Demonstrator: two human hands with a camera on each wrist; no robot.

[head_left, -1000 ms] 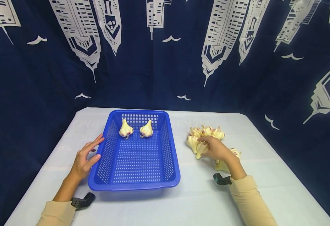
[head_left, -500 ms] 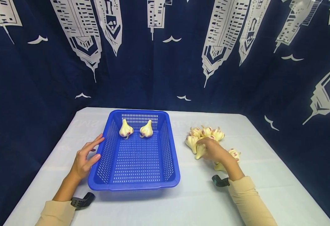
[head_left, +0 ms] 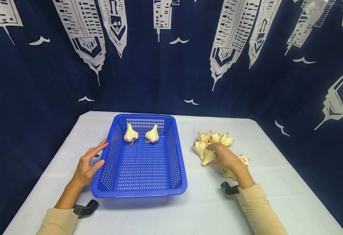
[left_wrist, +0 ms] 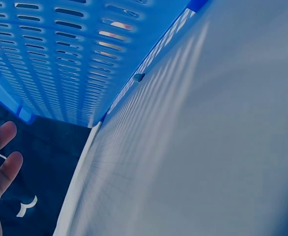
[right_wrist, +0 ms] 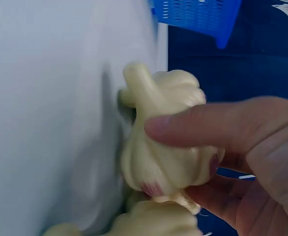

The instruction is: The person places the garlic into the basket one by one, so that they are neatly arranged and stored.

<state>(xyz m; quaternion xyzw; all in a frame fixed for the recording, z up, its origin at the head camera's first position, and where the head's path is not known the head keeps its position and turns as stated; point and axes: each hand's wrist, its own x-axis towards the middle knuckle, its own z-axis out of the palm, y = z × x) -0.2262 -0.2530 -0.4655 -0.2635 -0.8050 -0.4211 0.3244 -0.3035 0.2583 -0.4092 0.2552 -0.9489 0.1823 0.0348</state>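
Observation:
My right hand [head_left: 225,157] grips a garlic bulb [head_left: 208,157] among a cluster of others on the right side of the table. In the right wrist view the thumb lies across this pale bulb [right_wrist: 154,160], with fingers behind it; its stem points up and purple marks show near its root end. My left hand [head_left: 87,165] touches the left rim of a blue perforated plastic basket [head_left: 139,194], its fingers fairly straight. Two garlic bulbs sit at the basket's far end, one at left [head_left: 130,134] and one at right [head_left: 152,134].
Around the right hand lie several more garlic bulbs, including one at the cluster's left [head_left: 199,148] and one near the wrist [head_left: 244,160]. A white cloth [head_left: 201,209] covers the table. Behind stands a dark blue curtain [head_left: 159,75] with white building prints.
My right hand has closed in around the garlic bulb, which has shifted slightly left at its stem end. The left hand and basket stay where they were.

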